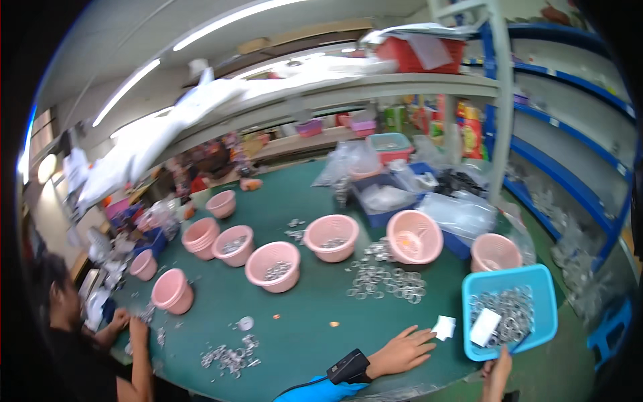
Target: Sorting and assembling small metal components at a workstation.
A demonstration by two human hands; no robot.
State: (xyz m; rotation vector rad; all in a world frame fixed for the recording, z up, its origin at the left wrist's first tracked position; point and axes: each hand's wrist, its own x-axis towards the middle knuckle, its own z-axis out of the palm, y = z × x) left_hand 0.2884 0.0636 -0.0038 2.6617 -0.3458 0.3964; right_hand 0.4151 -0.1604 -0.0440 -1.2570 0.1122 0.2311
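My left hand [402, 352] lies palm down on the green table, fingers spread and holding nothing. Its fingertips come close to a small white paper slip [445, 327]. A black box with a cable is strapped to that wrist, over a blue sleeve. At the near rim of a light-blue basin [548, 301], my right hand [497, 372] has its fingers closed around a thin dark-blue stick [520, 344] that looks like a pen. Many grey metal rings [512, 308] fill the basin, with a white card [485, 327] lying on top of them.
Several pink baskets [272, 266] stand across the green table [295, 328], some with metal parts. Loose rings [385, 281] lie beyond my left hand; another pile [231, 358] is nearer left. A co-worker [74, 328] handles parts at left. A metal post [502, 134] and blue shelves [562, 154] rise at right.
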